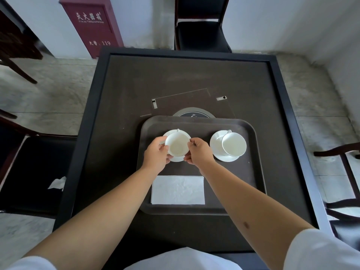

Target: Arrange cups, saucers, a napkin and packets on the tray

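A dark brown tray (253,172) lies on the table. At its far left a white cup (177,146) stands on a white saucer (185,135). My left hand (156,155) grips the cup and saucer from the left and my right hand (199,152) grips them from the right. A second white cup (233,144) sits on its saucer (216,147) at the tray's far right, untouched. A flat white napkin (178,190) lies at the tray's near edge between my forearms. No packets are visible.
The tray rests on a dark square table (120,98) with a raised rim. A round inset plate (192,114) shows behind the tray. Black chairs stand at the far side (200,34), left (33,172) and right. A crumpled tissue (57,183) lies on the left chair.
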The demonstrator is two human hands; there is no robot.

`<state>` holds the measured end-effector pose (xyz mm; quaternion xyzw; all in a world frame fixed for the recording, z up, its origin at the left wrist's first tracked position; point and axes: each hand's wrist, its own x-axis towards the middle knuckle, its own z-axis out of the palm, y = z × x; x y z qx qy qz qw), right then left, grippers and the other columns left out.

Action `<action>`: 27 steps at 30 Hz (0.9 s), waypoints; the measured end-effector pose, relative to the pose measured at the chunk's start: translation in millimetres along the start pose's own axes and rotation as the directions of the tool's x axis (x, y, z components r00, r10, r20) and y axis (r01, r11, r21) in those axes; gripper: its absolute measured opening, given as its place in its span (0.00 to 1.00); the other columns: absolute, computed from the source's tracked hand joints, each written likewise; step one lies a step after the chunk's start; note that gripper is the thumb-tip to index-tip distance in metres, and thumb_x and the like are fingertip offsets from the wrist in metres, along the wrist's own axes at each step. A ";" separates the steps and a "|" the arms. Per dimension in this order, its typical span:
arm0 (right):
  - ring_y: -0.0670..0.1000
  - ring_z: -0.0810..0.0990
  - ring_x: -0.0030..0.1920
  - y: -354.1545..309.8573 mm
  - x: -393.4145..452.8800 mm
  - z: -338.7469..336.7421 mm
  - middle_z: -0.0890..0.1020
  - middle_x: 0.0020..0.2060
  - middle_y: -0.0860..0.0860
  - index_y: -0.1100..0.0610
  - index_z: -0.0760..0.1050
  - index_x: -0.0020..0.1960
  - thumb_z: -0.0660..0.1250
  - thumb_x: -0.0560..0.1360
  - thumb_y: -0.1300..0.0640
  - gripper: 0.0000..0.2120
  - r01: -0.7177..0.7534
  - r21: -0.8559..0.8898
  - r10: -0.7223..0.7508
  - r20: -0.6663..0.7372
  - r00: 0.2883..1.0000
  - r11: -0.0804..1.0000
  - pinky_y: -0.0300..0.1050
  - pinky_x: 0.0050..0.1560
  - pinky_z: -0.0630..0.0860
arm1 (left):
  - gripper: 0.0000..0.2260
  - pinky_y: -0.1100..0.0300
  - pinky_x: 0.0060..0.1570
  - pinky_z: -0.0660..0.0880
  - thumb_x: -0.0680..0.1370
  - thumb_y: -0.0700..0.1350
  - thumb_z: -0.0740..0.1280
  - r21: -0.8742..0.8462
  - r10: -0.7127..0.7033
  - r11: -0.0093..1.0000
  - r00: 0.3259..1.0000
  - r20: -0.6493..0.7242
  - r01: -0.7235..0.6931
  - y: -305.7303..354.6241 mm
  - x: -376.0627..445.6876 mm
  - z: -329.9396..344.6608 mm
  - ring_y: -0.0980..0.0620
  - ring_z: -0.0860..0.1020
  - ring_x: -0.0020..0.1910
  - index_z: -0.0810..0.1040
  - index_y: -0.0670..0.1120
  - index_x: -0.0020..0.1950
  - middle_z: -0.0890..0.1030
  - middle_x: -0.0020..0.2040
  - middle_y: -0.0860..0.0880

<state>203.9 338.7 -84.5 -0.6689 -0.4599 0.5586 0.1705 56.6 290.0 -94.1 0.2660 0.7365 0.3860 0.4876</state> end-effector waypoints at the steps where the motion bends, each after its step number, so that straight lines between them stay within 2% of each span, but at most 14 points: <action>1: 0.49 0.82 0.31 0.1 -0.1 -0.1 0.83 0.39 0.56 0.53 0.76 0.57 0.58 0.81 0.54 0.10 0.003 0.000 -0.003 0.000 1.000 1.000 0.38 0.30 0.77 | 0.12 0.58 0.41 0.81 0.82 0.41 0.62 0.000 -0.005 1.000 1.000 0.000 0.005 -0.3 0.6 -0.2 0.45 0.83 0.49 0.74 0.53 0.64 0.79 0.60 0.46; 5: 0.49 0.81 0.31 -0.9 -1.0 -1.1 0.83 0.39 0.57 0.54 0.76 0.60 0.58 0.82 0.54 0.11 0.017 -0.025 -0.017 -0.009 1.000 1.000 0.38 0.30 0.77 | 0.14 0.56 0.45 0.82 0.82 0.42 0.62 0.044 0.020 0.999 1.000 -0.012 -0.019 0.9 -2.4 1.1 0.44 0.81 0.54 0.74 0.53 0.66 0.78 0.62 0.47; 9: 0.49 0.81 0.31 0.4 -3.0 -0.6 0.83 0.40 0.56 0.54 0.76 0.61 0.58 0.82 0.53 0.12 0.023 -0.037 -0.024 -0.021 1.000 0.999 0.40 0.33 0.80 | 0.15 0.60 0.42 0.80 0.82 0.43 0.62 0.169 0.117 0.980 0.992 -0.039 -0.109 0.2 -8.8 0.1 0.46 0.80 0.55 0.74 0.54 0.68 0.79 0.62 0.49; 13: 0.49 0.81 0.32 2.7 -3.8 -1.3 0.82 0.39 0.53 0.54 0.76 0.60 0.58 0.81 0.50 0.13 0.033 -0.089 -0.037 -0.040 0.999 0.995 0.48 0.42 0.83 | 0.17 0.47 0.56 0.79 0.83 0.46 0.62 0.293 0.163 0.944 0.987 -0.012 -0.152 2.8 -12.1 -4.7 0.46 0.78 0.60 0.71 0.53 0.72 0.78 0.64 0.48; 15: 0.48 0.82 0.32 6.0 -5.0 -4.0 0.83 0.38 0.52 0.54 0.75 0.59 0.58 0.81 0.46 0.15 0.034 -0.136 -0.039 -0.040 0.998 0.990 0.52 0.45 0.83 | 0.19 0.52 0.61 0.75 0.83 0.48 0.61 0.337 0.166 0.928 0.986 0.007 -0.158 4.4 -15.4 -6.5 0.46 0.75 0.65 0.68 0.52 0.74 0.76 0.67 0.48; 17: 0.48 0.82 0.36 11.8 -8.3 -8.7 0.83 0.40 0.49 0.53 0.74 0.61 0.58 0.79 0.42 0.19 0.065 -0.258 -0.074 -0.028 0.997 0.964 0.51 0.43 0.81 | 0.20 0.59 0.57 0.69 0.82 0.49 0.62 0.382 0.221 0.898 0.974 0.044 -0.220 5.5 -21.3 -8.2 0.47 0.73 0.66 0.66 0.53 0.75 0.74 0.69 0.50; 20: 0.47 0.80 0.43 24.6 -21.1 -18.3 0.81 0.47 0.44 0.49 0.70 0.66 0.59 0.75 0.38 0.23 0.163 -0.527 -0.172 0.033 0.985 0.834 0.47 0.41 0.76 | 0.23 0.59 0.58 0.69 0.81 0.51 0.64 0.499 0.334 0.795 0.936 0.114 -0.345 1.5 -34.2 -12.9 0.49 0.70 0.68 0.63 0.54 0.75 0.70 0.71 0.50; 22: 0.50 0.78 0.53 36.4 -31.6 -24.0 0.79 0.57 0.45 0.46 0.67 0.68 0.59 0.74 0.36 0.26 0.222 -0.647 -0.238 0.064 0.969 0.729 0.49 0.45 0.74 | 0.26 0.51 0.64 0.70 0.80 0.55 0.64 0.616 0.332 0.710 0.933 0.138 -0.343 -4.6 -43.9 -18.2 0.46 0.63 0.74 0.59 0.55 0.76 0.62 0.77 0.48; 25: 0.52 0.69 0.69 52.2 -52.0 -33.3 0.70 0.71 0.46 0.46 0.61 0.73 0.60 0.74 0.34 0.31 0.296 -0.747 -0.345 0.095 0.934 0.596 0.56 0.59 0.74 | 0.29 0.43 0.68 0.66 0.79 0.60 0.61 0.723 0.298 0.613 0.940 0.164 -0.320 -13.8 -63.5 -23.8 0.45 0.51 0.79 0.53 0.59 0.78 0.50 0.81 0.48; 27: 0.54 0.60 0.75 56.5 -66.9 -39.2 0.61 0.77 0.48 0.46 0.56 0.76 0.59 0.74 0.31 0.36 0.318 -0.811 -0.392 0.120 0.912 0.492 0.59 0.68 0.66 | 0.30 0.42 0.70 0.64 0.79 0.63 0.58 0.770 0.331 0.528 0.921 0.203 -0.359 -17.9 -77.6 -25.9 0.44 0.47 0.79 0.51 0.60 0.78 0.47 0.81 0.49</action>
